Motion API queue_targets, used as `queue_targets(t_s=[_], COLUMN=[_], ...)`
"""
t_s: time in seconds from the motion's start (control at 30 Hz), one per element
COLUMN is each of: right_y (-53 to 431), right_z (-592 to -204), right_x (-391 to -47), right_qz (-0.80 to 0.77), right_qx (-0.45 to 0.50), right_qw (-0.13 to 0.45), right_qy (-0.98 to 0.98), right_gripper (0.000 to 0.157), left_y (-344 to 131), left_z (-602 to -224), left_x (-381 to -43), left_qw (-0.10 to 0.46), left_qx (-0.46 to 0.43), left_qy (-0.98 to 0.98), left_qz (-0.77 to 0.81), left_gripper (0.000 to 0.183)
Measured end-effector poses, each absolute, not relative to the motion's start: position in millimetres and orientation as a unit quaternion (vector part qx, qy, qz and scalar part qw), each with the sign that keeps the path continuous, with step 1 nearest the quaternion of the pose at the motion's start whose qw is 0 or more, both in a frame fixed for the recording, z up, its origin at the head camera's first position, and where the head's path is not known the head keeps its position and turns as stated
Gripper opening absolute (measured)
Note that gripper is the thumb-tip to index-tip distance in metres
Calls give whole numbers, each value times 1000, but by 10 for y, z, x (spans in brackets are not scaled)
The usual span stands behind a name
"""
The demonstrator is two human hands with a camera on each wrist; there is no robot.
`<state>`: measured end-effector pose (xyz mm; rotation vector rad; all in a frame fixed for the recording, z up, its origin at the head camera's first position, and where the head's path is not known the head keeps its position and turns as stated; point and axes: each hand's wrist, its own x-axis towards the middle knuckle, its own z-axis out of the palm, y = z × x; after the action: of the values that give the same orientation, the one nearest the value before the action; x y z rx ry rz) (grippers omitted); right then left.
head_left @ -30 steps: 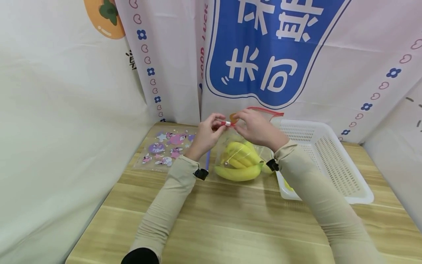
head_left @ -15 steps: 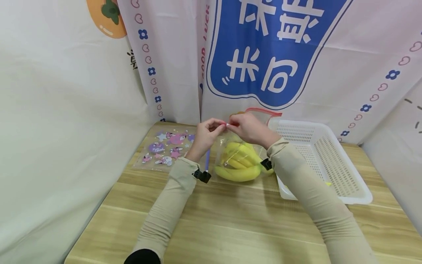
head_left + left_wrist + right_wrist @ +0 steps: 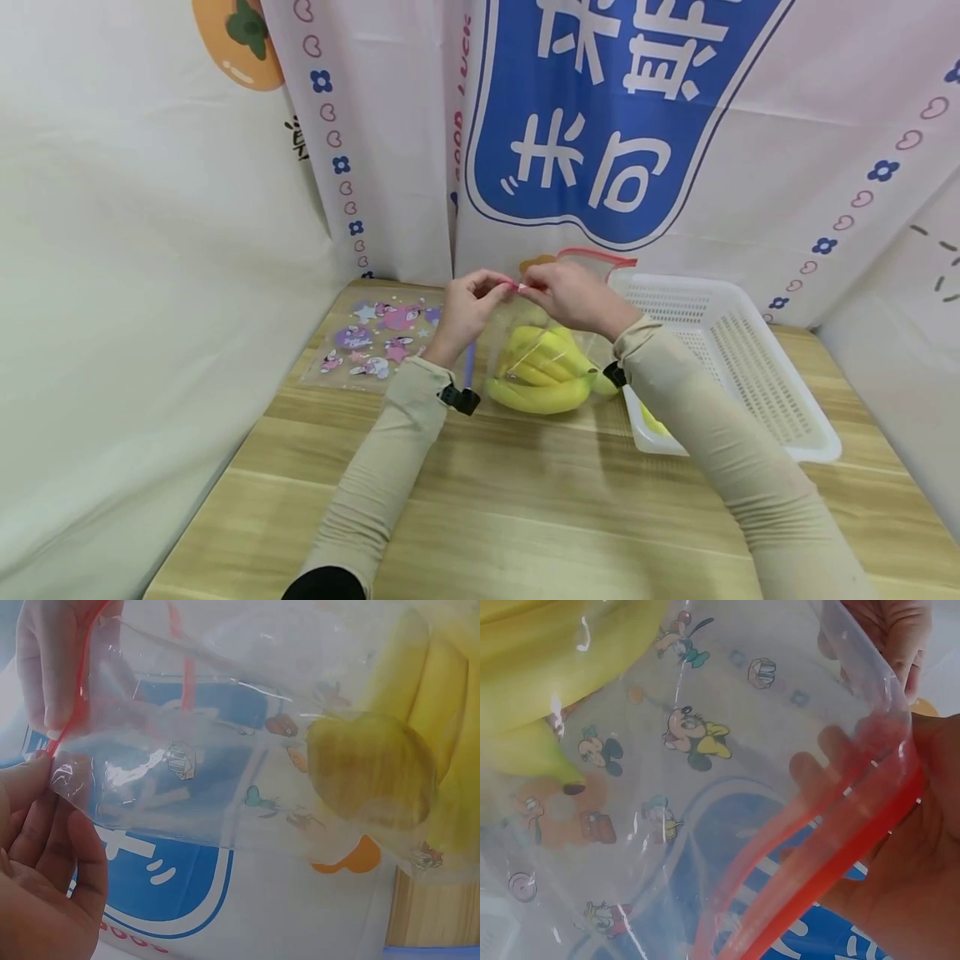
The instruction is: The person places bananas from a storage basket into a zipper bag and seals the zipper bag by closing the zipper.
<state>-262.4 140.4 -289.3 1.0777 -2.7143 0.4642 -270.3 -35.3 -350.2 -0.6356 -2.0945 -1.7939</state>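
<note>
A clear zip bag (image 3: pixel 641 847) printed with small cartoon figures stands on the table, its top edge a red zip strip (image 3: pixel 840 859). Yellow bananas (image 3: pixel 543 367) fill its lower part, and a rounded yellow fruit (image 3: pixel 371 769) shows through the plastic in the left wrist view. My left hand (image 3: pixel 467 312) pinches the left end of the red strip between thumb and fingers. Right beside it, my right hand (image 3: pixel 577 293) pinches the same strip, fingertips close to the left ones. Toward the right, the strip's two sides stand apart.
Left of the hands lies a flat clear bag (image 3: pixel 375 342) with pink and purple prints and a purple strip (image 3: pixel 470 365). A white perforated basket (image 3: pixel 806 400) stands at the right, with something yellow (image 3: pixel 652 422) in it. A printed cloth (image 3: pixel 405 167) hangs behind the table.
My right hand has come left and slightly down, its fingertips nearer the left hand's. The white piece between them, plain a second ago, is now mostly covered. The bananas stay in place.
</note>
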Motion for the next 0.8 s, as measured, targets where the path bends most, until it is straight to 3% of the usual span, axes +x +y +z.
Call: queue_targets(t_s=[0.8], right_y=[1630], right_z=[-2888], right_x=[-2592], right_qz=[101], right_qx=[372], right_qw=[119], right_qy=[-915], right_gripper=[12], left_y=[-488], left_z=[-3503], left_x=[-2734], left_qw=[177], left_qx=[-185], left_qy=[-739], left_qz=[-623], left_gripper=[16])
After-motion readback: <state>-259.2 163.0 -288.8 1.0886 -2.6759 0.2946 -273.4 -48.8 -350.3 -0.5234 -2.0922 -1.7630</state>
